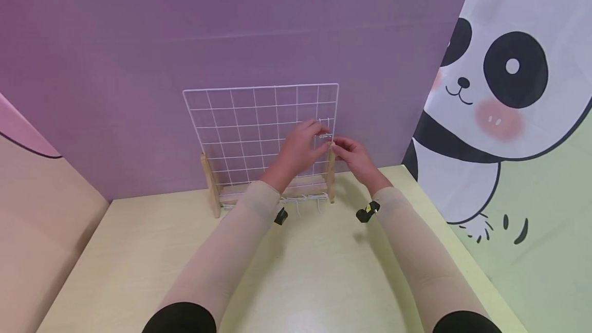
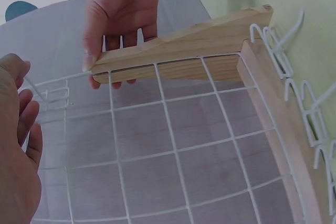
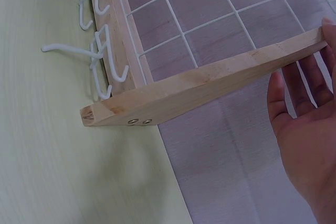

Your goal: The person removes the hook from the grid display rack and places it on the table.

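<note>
A white wire grid panel (image 1: 259, 87) stands upright in a wooden stand at the back of the table. My left hand (image 1: 298, 150) is in front of its upper right part, pinching the prong of a white wire hook (image 2: 59, 92) that lies against the grid near its side edge. My right hand (image 1: 356, 158) grips the upper end of the stand's right wooden side piece (image 3: 189, 85), thumb on the edge and fingers behind. More white hooks (image 3: 79, 50) sit along the stand's wooden base bar (image 2: 281, 95), prongs pointing out over the table.
The stand's left side piece (image 1: 210, 184) rests on the pale wooden table (image 1: 139, 251). Close behind the grid is a purple backdrop (image 1: 139, 55). A panda-print cloth (image 1: 499, 132) hangs along the right side.
</note>
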The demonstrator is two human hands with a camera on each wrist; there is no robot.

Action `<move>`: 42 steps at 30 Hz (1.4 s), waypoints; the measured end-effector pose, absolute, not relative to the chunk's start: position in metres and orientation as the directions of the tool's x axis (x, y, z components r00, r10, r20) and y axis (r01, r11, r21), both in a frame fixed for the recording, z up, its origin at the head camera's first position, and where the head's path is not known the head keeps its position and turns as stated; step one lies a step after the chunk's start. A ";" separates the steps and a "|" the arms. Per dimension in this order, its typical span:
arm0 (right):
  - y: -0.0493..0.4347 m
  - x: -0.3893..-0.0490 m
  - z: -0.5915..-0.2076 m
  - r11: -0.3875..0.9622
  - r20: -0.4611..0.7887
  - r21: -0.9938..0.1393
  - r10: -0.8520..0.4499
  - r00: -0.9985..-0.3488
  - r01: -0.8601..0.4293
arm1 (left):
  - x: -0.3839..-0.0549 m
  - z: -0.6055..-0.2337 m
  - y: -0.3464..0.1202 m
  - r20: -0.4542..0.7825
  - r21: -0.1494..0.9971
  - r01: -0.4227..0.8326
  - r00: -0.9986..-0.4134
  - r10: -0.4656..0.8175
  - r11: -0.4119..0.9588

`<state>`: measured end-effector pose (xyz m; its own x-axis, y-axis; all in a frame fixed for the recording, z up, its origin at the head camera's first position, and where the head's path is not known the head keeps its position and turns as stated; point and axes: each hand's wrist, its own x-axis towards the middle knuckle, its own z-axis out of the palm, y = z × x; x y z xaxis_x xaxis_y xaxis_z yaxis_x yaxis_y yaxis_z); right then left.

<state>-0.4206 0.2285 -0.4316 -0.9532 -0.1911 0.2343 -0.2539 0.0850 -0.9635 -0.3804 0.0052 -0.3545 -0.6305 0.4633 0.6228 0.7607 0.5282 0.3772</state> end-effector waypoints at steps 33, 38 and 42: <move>0.230 -0.426 -0.435 0.084 0.227 -0.966 -0.187 -0.956 -0.245 | -0.381 -0.350 0.015 0.701 0.275 0.754 -0.583 0.412 0.597; 0.230 -0.427 -0.435 0.076 0.233 -0.965 -0.185 -0.955 -0.250 | -0.381 -0.349 0.015 0.746 0.190 0.760 -0.523 0.411 0.622; 0.230 -0.426 -0.435 0.079 0.234 -0.964 -0.190 -0.954 -0.252 | -0.381 -0.350 0.015 0.775 0.170 0.765 -0.494 0.395 0.621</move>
<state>-0.4259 0.2300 -0.4351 -0.9536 -0.1896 0.2339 -0.2523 0.0789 -0.9644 -0.3814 0.0145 -0.3501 -0.4935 0.3955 0.7746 0.7649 0.6213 0.1701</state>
